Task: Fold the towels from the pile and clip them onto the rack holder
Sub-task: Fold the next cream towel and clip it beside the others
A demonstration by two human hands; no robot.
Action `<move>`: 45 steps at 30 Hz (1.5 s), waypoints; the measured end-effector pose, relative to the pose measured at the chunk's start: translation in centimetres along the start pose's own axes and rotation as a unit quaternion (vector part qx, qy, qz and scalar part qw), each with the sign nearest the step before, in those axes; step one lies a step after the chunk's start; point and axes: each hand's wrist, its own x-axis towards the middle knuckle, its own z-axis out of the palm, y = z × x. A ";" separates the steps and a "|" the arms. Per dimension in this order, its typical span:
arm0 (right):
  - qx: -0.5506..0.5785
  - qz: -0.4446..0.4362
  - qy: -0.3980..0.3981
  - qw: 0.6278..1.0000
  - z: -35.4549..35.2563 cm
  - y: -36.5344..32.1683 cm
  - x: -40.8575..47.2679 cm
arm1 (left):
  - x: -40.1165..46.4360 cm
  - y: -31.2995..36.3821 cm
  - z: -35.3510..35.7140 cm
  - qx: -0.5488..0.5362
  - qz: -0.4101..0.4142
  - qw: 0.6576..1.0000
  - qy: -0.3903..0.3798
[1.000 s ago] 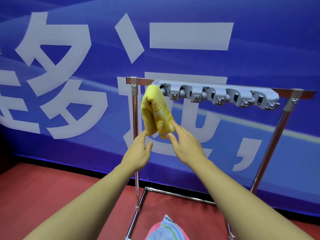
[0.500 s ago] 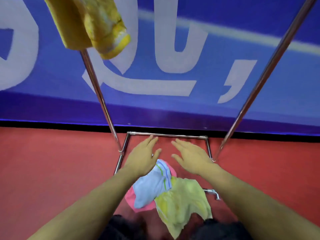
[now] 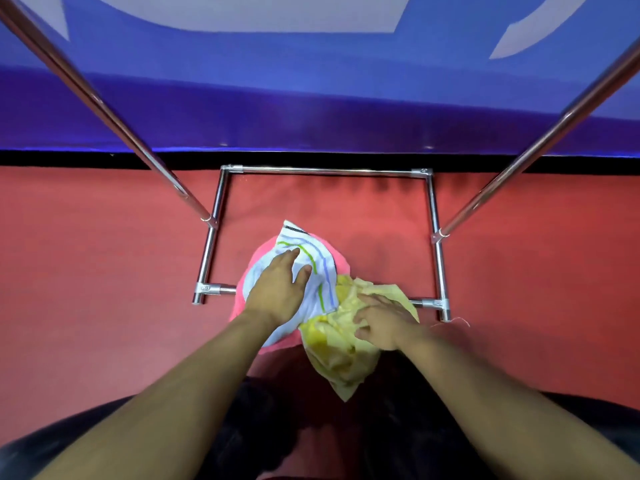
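While the yellow towel clipped up a sec ago is out of view now (the view has tipped down to the floor), both hands have dropped from the rack's top onto the pile (image 3: 322,306) at the person's feet. Left hand (image 3: 278,289) lies flat on the white striped towel (image 3: 320,268), fingers straight and a bit spread, pressing but not gripping. Right hand (image 3: 382,322) rests on the pale yellow towel (image 3: 341,358), fingers loosely bent over the cloth; no clear pinch seen, so it reads as touching, not holding yet. Half a sec ago both hands hovered just above the pile w/ nothing touched; now both have contact.

Pile sits directly under the palms: striped towel beneath the left hand, pale yellow one beneath and toward the body from the right hand, pink towel (image 3: 258,258) under both, poking out past the left hand's far side. Rack base (image 3: 325,172) frames the pile beyond the fingertips; the two poles (image 3: 540,147) rise to either side.

Meaning for the task: one towel seems done, and the next pick is starting. Prob next step is closing fingers on one towel and lifting it free to fold. Risk: layers overlap, so two may come up together.
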 end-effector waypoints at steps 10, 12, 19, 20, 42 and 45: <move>0.083 0.045 0.094 0.991 -2.0 1.4 -1.8 | -1.0 1.4 -0.5 -0.011 0.003 1.000 -0.018; 0.070 0.015 0.100 0.992 -3.9 1.4 -3.1 | -1.7 2.1 -1.4 -0.007 0.020 0.999 -0.024; 0.156 -0.082 0.171 0.969 -12.6 -0.7 -13.5 | -6.5 7.0 -7.5 0.001 0.049 0.999 -0.017; 0.160 -0.088 0.191 0.965 -13.8 -1.4 -15.4 | -7.3 7.9 -8.4 0.006 0.059 0.998 -0.019; 0.481 -0.258 0.513 0.663 -29.4 -16.3 -40.2 | -21.1 21.6 -17.4 -0.566 0.015 0.822 -0.067; 0.525 -0.264 0.492 0.643 -29.3 -16.5 -40.8 | -22.8 23.6 -18.0 -0.608 0.073 0.787 -0.073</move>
